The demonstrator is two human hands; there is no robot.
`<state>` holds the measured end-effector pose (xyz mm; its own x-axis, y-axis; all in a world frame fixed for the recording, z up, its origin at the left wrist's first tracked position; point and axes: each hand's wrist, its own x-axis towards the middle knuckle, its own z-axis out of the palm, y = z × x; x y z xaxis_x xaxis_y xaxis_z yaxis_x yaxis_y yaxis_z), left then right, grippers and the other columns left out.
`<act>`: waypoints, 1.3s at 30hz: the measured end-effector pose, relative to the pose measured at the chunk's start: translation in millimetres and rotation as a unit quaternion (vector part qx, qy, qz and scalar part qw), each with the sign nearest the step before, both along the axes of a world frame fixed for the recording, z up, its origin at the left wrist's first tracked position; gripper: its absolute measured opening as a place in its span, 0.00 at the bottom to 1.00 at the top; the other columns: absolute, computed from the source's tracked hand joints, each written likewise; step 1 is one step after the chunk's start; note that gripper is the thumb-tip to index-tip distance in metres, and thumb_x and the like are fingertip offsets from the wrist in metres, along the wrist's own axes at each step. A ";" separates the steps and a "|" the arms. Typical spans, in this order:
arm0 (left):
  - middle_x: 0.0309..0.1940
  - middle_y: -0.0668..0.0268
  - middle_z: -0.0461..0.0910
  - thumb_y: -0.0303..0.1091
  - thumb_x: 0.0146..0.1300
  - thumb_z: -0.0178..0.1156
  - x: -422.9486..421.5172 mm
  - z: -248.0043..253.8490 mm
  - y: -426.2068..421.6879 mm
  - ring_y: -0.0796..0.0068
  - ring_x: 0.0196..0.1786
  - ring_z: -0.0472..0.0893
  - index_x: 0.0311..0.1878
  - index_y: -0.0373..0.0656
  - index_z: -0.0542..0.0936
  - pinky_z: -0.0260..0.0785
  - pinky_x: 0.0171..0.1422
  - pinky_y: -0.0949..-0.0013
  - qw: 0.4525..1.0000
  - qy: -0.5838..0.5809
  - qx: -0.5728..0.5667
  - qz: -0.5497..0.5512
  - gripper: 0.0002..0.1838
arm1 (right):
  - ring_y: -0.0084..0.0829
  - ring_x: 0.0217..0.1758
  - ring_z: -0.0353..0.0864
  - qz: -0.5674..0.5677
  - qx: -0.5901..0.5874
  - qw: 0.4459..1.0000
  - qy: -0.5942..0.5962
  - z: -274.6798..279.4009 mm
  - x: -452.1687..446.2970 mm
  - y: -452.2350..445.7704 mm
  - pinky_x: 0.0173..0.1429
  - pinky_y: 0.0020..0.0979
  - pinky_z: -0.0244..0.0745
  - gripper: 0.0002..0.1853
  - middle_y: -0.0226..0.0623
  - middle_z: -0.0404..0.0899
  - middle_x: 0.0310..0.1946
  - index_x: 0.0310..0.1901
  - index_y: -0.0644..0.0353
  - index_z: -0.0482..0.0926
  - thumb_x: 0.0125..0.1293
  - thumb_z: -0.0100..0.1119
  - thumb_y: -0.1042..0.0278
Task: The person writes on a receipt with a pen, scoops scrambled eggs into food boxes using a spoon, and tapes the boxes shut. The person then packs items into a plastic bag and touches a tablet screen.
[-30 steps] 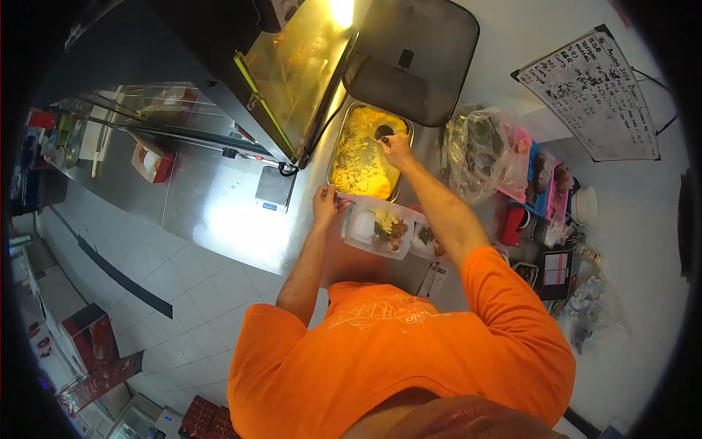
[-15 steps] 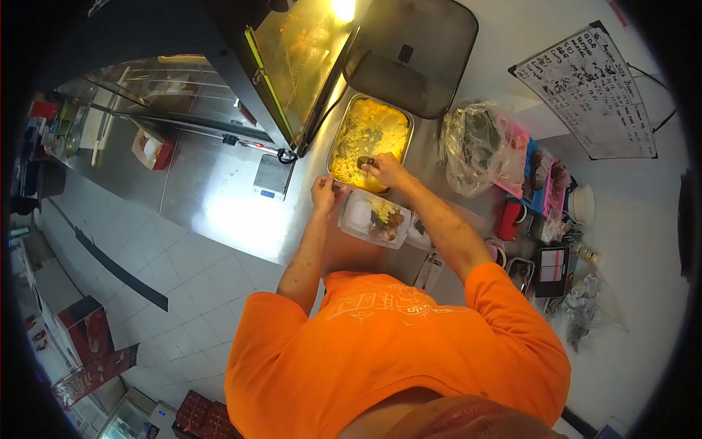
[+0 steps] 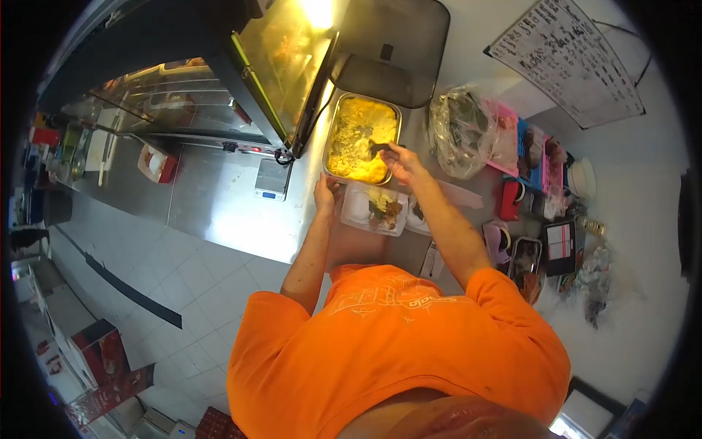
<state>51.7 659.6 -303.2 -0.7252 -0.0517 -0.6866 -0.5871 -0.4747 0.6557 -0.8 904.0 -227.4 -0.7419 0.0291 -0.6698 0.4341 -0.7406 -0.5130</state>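
A metal tray [image 3: 400, 121] of yellow scrambled egg [image 3: 358, 132] lies on the counter in front of me. My right hand [image 3: 402, 162] is closed around the handle of a black spoon [image 3: 379, 147], its end down in the egg at the tray's right side. My left hand [image 3: 326, 194] is closed at the tray's near left corner, its fingertips partly hidden. Just below the tray sits a clear plastic meal box [image 3: 395, 228]. In it are white rice [image 3: 358, 205], some yellow egg [image 3: 381, 198] and browned pieces [image 3: 389, 215]. A second box [image 3: 418, 222] is partly covered by my right forearm.
A lit glass warming cabinet [image 3: 281, 80] stands beyond the tray, with a dark lid [image 3: 395, 51] beside it. On the left are a digital scale [image 3: 273, 179] and a red-and-white food box [image 3: 156, 162]. Plastic bags [image 3: 461, 132] and coloured baskets [image 3: 534, 150] crowd the right.
My right hand has moved right and back toward the tray's right edge, with the spoon still in its grip. My left hand stays at the corner. The whole view has shifted slightly.
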 end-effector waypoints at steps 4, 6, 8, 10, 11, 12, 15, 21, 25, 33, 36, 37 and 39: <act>0.42 0.70 0.77 0.61 0.75 0.46 15.4 -22.5 -15.8 0.75 0.43 0.77 0.48 0.49 0.75 0.69 0.45 0.66 0.996 0.033 -0.051 -0.060 0.24 | 0.36 0.41 0.85 -0.070 -0.046 0.996 0.038 66.9 53.2 33.1 0.48 0.31 0.87 0.12 0.46 0.81 0.44 0.47 0.66 0.75 0.70 0.64 0.68; 0.49 0.66 0.79 0.61 0.75 0.45 33.4 -20.0 -20.7 0.69 0.49 0.77 0.57 0.47 0.74 0.69 0.49 0.63 0.993 0.024 -0.080 -0.088 0.27 | 0.34 0.42 0.85 -0.153 -0.031 0.987 0.043 93.2 103.8 56.8 0.50 0.32 0.84 0.14 0.44 0.83 0.43 0.49 0.66 0.76 0.70 0.65 0.65; 0.54 0.63 0.78 0.60 0.76 0.45 45.8 -12.0 -22.2 0.66 0.53 0.77 0.61 0.45 0.72 0.68 0.50 0.61 0.991 0.029 -0.106 -0.074 0.28 | 0.33 0.42 0.86 -0.217 0.057 0.970 0.096 121.8 140.6 68.0 0.50 0.32 0.83 0.13 0.43 0.84 0.42 0.48 0.65 0.79 0.70 0.64 0.65; 0.60 0.60 0.75 0.59 0.76 0.44 53.6 -1.2 -26.2 0.64 0.59 0.74 0.65 0.42 0.70 0.66 0.58 0.59 0.990 -0.003 -0.108 -0.093 0.31 | 0.32 0.42 0.86 -0.257 0.213 0.924 0.188 150.4 187.9 57.7 0.49 0.32 0.82 0.09 0.41 0.86 0.40 0.43 0.65 0.83 0.72 0.62 0.66; 0.63 0.59 0.73 0.59 0.76 0.44 57.9 2.5 -27.4 0.64 0.62 0.73 0.67 0.40 0.68 0.65 0.61 0.58 0.989 -0.018 -0.109 -0.100 0.32 | 0.32 0.42 0.86 -0.234 0.351 0.892 0.164 145.6 206.7 53.3 0.49 0.33 0.82 0.10 0.41 0.86 0.41 0.45 0.65 0.83 0.72 0.62 0.66; 0.64 0.58 0.72 0.60 0.76 0.43 58.8 3.7 -26.4 0.63 0.63 0.72 0.67 0.40 0.68 0.64 0.62 0.57 0.988 -0.021 -0.113 -0.107 0.33 | 0.32 0.42 0.86 -0.205 0.482 0.841 0.138 130.2 224.2 49.8 0.50 0.35 0.81 0.12 0.40 0.86 0.41 0.46 0.66 0.83 0.73 0.61 0.65; 0.66 0.58 0.71 0.61 0.76 0.42 62.0 6.7 -22.0 0.62 0.65 0.71 0.68 0.40 0.67 0.63 0.63 0.55 0.985 -0.020 -0.117 -0.126 0.34 | 0.34 0.43 0.86 -0.073 0.755 0.622 0.196 51.8 257.4 48.5 0.50 0.37 0.81 0.11 0.42 0.86 0.44 0.45 0.66 0.84 0.74 0.57 0.67; 0.57 0.62 0.77 0.61 0.75 0.45 53.4 -3.2 -25.4 0.63 0.59 0.74 0.63 0.44 0.71 0.67 0.55 0.57 0.984 0.029 -0.130 -0.117 0.30 | 0.41 0.44 0.86 -0.064 0.805 0.566 0.166 18.4 277.8 51.9 0.50 0.35 0.80 0.08 0.45 0.86 0.43 0.48 0.65 0.84 0.71 0.59 0.74; 0.58 0.62 0.76 0.61 0.75 0.45 57.2 1.9 -37.9 0.63 0.59 0.73 0.64 0.44 0.71 0.66 0.55 0.57 0.984 0.024 -0.142 -0.107 0.30 | 0.39 0.47 0.86 -0.106 0.739 0.606 0.276 86.2 226.0 47.3 0.52 0.35 0.80 0.09 0.45 0.85 0.46 0.49 0.67 0.83 0.72 0.58 0.73; 0.60 0.64 0.75 0.62 0.73 0.48 83.1 3.2 -35.4 0.69 0.58 0.73 0.66 0.45 0.68 0.66 0.52 0.63 0.993 -0.008 -0.094 -0.063 0.32 | 0.41 0.62 0.77 0.362 0.692 0.564 0.268 74.5 48.2 -5.7 0.68 0.47 0.66 0.18 0.41 0.81 0.57 0.61 0.42 0.80 0.72 0.56 0.52; 0.64 0.63 0.72 0.62 0.73 0.48 93.2 -0.2 -30.0 0.66 0.63 0.71 0.69 0.45 0.66 0.65 0.61 0.59 0.993 -0.016 -0.090 -0.069 0.34 | 0.31 0.72 0.69 0.480 0.698 0.505 0.167 66.7 39.7 -9.6 0.79 0.51 0.50 0.26 0.40 0.76 0.65 0.70 0.28 0.72 0.70 0.58 0.45; 0.66 0.62 0.71 0.63 0.73 0.47 99.2 1.6 -28.4 0.64 0.65 0.70 0.70 0.45 0.65 0.64 0.64 0.58 0.992 -0.018 -0.096 -0.075 0.35 | 0.30 0.71 0.71 0.482 0.663 0.545 0.175 69.9 45.1 -5.2 0.78 0.49 0.53 0.26 0.40 0.77 0.65 0.69 0.31 0.73 0.70 0.58 0.46; 0.68 0.61 0.69 0.63 0.73 0.47 108.0 4.3 -23.8 0.63 0.68 0.68 0.72 0.45 0.64 0.63 0.67 0.57 0.991 -0.029 -0.104 -0.077 0.36 | 0.30 0.67 0.74 0.471 0.591 0.620 0.211 80.8 51.6 16.6 0.74 0.44 0.60 0.24 0.40 0.79 0.62 0.67 0.36 0.76 0.70 0.59 0.47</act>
